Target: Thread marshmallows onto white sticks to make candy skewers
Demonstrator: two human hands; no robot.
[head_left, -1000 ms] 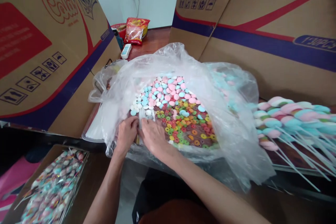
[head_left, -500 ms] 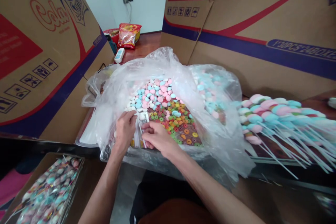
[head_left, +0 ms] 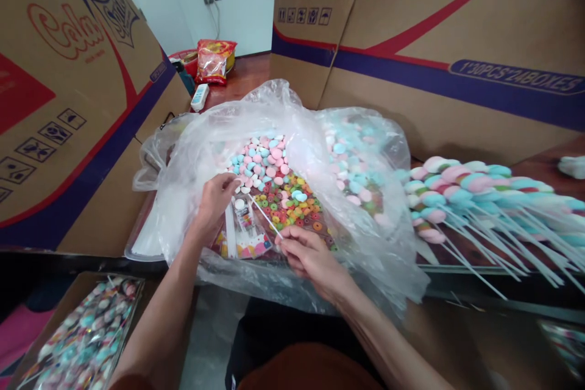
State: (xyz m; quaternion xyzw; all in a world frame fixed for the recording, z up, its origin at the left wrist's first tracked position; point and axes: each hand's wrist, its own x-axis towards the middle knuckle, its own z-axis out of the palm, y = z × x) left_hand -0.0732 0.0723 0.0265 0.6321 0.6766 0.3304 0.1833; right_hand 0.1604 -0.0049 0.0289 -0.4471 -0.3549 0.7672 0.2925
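Step, judged: fitting stick [head_left: 264, 217] to clear sleeve [head_left: 244, 233], which lies on candy pile [head_left: 274, 173] inside bag [head_left: 292, 116]. Your R hand [head_left: 307, 254] pinches stick's near end. L hand [head_left: 214, 198] is apart, at sleeve's far end, grip unclear. Next move needs firm pinch, stick aligned w/ sleeve.

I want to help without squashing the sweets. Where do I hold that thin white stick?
Probably its near end. The stick slants away toward the sweets, with its far tip beside the left hand. So come from your own side and pinch the bare near end, where the right hand pinches it now.
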